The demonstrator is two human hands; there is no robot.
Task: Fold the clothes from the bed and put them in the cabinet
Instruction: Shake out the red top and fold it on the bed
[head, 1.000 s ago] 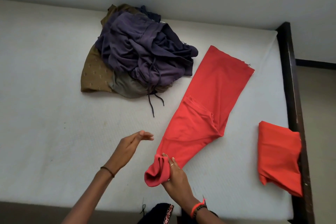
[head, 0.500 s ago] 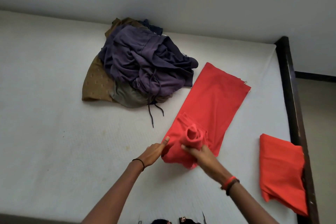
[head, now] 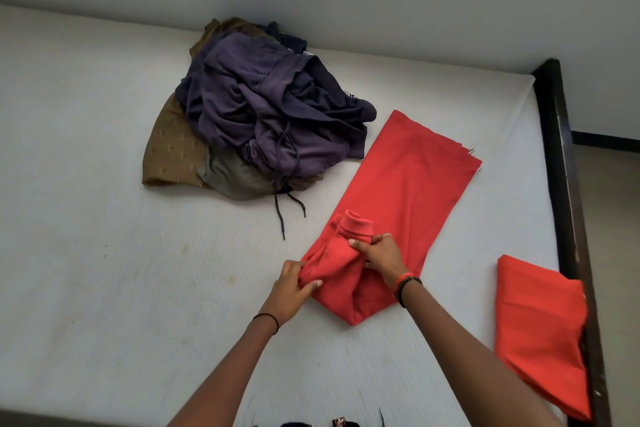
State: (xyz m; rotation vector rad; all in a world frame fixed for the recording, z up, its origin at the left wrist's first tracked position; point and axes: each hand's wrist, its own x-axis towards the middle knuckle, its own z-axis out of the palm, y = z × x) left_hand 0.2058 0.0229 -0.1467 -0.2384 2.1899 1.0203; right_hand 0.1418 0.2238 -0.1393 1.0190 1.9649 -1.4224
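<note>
Two pinch grips, L hand [head: 294, 282] + R hand [head: 381, 253], on soft red garment [head: 408, 177] w/ rolled tubular cuff [head: 356, 224], textured white mattress [head: 121, 270].

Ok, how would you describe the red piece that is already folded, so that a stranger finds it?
Take the white mattress and follow its right side, along the dark frame. Near the front lies the folded cloth, a flat red packet beside that frame. Unlike the long red garment mid-bed, which the left hand and right hand grip, it lies untouched.
</note>
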